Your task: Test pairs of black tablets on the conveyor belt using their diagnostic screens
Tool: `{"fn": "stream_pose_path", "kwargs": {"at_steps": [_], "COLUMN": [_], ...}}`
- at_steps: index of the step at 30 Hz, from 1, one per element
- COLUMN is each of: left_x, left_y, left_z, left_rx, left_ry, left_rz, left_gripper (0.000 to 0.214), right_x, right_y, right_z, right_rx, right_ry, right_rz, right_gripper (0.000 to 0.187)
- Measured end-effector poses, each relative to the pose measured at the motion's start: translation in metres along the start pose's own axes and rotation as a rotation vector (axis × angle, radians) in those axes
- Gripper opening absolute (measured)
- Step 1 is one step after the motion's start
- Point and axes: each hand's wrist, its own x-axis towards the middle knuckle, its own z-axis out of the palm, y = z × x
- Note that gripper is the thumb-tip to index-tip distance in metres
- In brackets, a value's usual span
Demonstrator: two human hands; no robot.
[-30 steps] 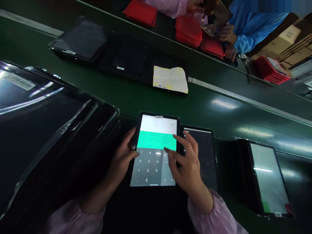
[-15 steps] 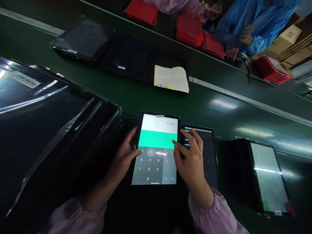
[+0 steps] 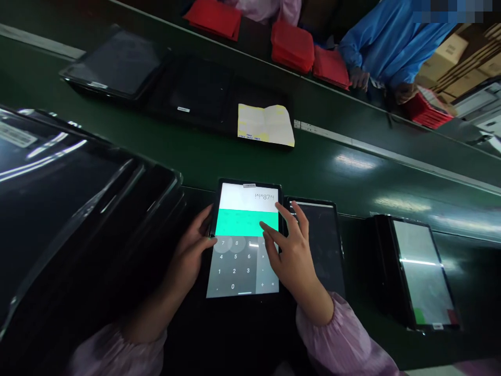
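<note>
A tablet [image 3: 240, 271] with a lit calculator screen is in front of me; its top area is white with characters, a green band lies below, and grey keys fill the lower part. My left hand [image 3: 190, 256] grips its left edge, thumb on the front by the 7 key. My right hand [image 3: 294, 253] holds nothing; its fingers are apart, with the index fingertip over the green band. Behind that hand a second tablet [image 3: 324, 245] with a dark screen is partly hidden.
Stacked dark tablets [image 3: 70, 193] fill the left side. A tablet with a pale screen [image 3: 422, 266] rests on a stack at right. Beyond are dark tablets [image 3: 117, 62], a creased paper [image 3: 266, 125], red pouches [image 3: 293, 47] and a co-worker's blue sleeve [image 3: 391, 47].
My right hand has shifted left over the screen, and more characters show in the calculator's top area. The co-worker in blue has moved a hand to the red stack at far right.
</note>
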Motion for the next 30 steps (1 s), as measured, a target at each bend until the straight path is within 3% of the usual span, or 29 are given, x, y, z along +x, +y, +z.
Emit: {"fn": "stream_pose_path", "kwargs": {"at_steps": [6,10,15,21,30], "left_x": [0.005,0.01,0.018,0.036,0.049], "left_y": [-0.007,-0.008,0.002,0.011,0.013], "left_z": [-0.004,-0.003,0.012,0.031,0.038], "left_rx": [0.031,0.05,0.005,0.022,0.131], "left_ry": [0.011,0.055,0.134,0.11,0.113], "left_rz": [0.073,0.1,0.112,0.16,0.131], "left_gripper": [0.038,0.034,0.031,0.04,0.06], "right_x": [-0.021,-0.044,-0.05,-0.051,-0.056], "right_y": [0.035,0.06,0.07,0.074,0.08], "right_z": [-0.023,-0.028,-0.029,-0.04,-0.055], "right_rx": [-0.079,-0.154,-0.142,-0.075,-0.008], "right_ry": [0.147,0.148,0.117,0.199,0.231], "right_rz": [0.125,0.206,0.222,0.221,0.289], "right_gripper": [0.031,0.033,0.033,0.028,0.026]}}
